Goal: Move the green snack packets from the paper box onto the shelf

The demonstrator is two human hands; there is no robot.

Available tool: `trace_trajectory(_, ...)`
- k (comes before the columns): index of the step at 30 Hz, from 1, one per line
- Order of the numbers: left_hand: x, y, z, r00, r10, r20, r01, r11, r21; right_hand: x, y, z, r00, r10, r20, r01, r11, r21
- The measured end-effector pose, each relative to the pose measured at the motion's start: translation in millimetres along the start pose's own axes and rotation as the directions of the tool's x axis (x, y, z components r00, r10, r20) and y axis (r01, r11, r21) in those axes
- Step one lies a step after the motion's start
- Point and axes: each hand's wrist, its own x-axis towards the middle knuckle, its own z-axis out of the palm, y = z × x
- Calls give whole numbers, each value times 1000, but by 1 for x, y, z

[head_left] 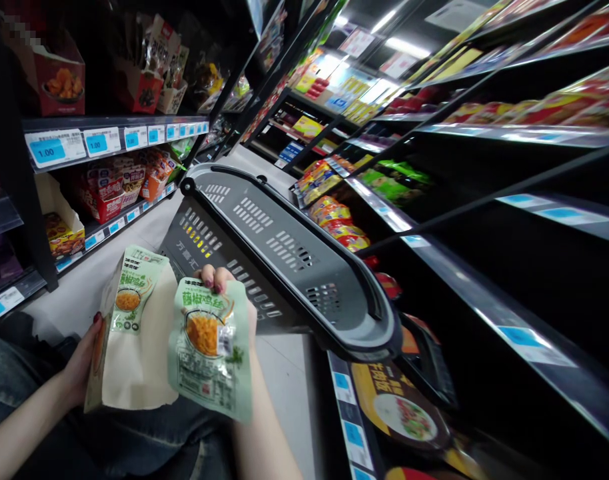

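Observation:
A pale green snack pouch (204, 333) with a picture of orange shredded food is held up by my right hand (217, 277), whose fingertips curl over its top edge. My left hand (84, 353) grips the side of an open cardboard display box (139, 373) above my lap. Inside that box, against the back, stands another pouch (129, 300) of the same green design. The held pouch overlaps the box's right edge. Most of my right palm is hidden behind the pouch.
Just beyond my hands a grey shopping basket (279, 240) stands tilted in view on the aisle floor. Shelves with price tags (104, 141) and boxed snacks (104, 190) line the left. Packaged foods (334, 223) fill parts of the right shelves, near a brown package (404, 407).

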Motion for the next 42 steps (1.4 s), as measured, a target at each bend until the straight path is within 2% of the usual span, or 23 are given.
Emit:
trace_trajectory(4, 0, 0, 0, 999, -27, 18, 28, 999, -22, -6, -9, 3, 993, -119, 25, 122, 984, -129)
trace_trajectory(6, 1, 0, 0, 999, -35, 30, 36, 999, -30, -7, -11, 4, 989, -133, 63, 144, 964, -224)
trace_trajectory(9, 3, -1, -1, 999, -9, 33, 11, 999, -40, -7, -10, 5, 993, -67, 101, 102, 910, -402)
trace_trajectory(12, 6, -1, -7, 997, -20, 75, 24, 998, -53, -6, -9, 10, 998, -9, 64, 44, 816, -576)
trace_trajectory(14, 7, -2, -10, 991, -47, 124, 53, 998, -42, -7, -9, 15, 1000, -17, 25, 29, 766, -642)
trace_trajectory(17, 7, -4, -13, 983, -59, 173, 63, 998, -13, -9, -9, 20, 999, -51, -14, 27, 718, -696)
trace_trajectory(26, 5, -5, -7, 989, -16, 147, 11, 999, 38, -11, -3, 26, 999, -44, 2, 30, 631, -776)
trace_trajectory(28, 4, -5, -6, 986, -41, 164, 35, 999, 40, -11, -9, 23, 994, -107, 6, 73, 625, -777)
trace_trajectory(29, 3, -4, -6, 985, -53, 164, 46, 998, 44, -10, -16, 20, 982, -190, -8, 114, 621, -775)
trace_trajectory(30, 2, -4, -6, 986, -60, 156, 53, 997, 50, -9, -27, 16, 947, -318, -39, 174, 612, -771)
trace_trajectory(31, 2, -3, -6, 988, -61, 143, 54, 997, 55, -7, -42, 10, 879, -469, -82, 242, 588, -772)
trace_trajectory(32, 1, -2, -5, 990, -56, 128, 49, 997, 55, -4, -60, 4, 759, -637, -135, 321, 546, -774)
trace_trajectory(33, 1, -2, -4, 992, -47, 116, 41, 998, 53, -1, -81, -2, 615, -769, -175, 380, 484, -788)
trace_trajectory(34, 1, -1, -3, 993, -41, 109, 36, 998, 50, 4, -103, -9, 501, -846, -181, 405, 414, -815)
trace_trajectory(35, 1, -1, -2, 993, -40, 108, 36, 998, 43, 9, -125, -15, 462, -873, -158, 371, 352, -859)
trace_trajectory(36, 1, 0, -2, 993, -39, 108, 36, 999, 33, 15, -146, -20, 453, -880, -143, 277, 291, -916)
trace_trajectory(38, 2, 0, -1, 992, -43, 116, 41, 999, 19, 31, -178, -30, 556, -815, -161, 22, 209, -978)
trace_trajectory(39, 2, -1, -1, 992, -42, 123, 41, 999, 14, 40, -188, -34, 612, -776, -151, -69, 137, -988)
trace_trajectory(40, 3, -1, -1, 991, -38, 128, 37, 999, 7, 50, -193, -39, 691, -710, -133, -134, 55, -989)
trace_trajectory(42, 3, -1, -1, 990, -33, 140, 34, 999, -4, 70, -188, -47, 859, -503, -99, -174, -106, -979)
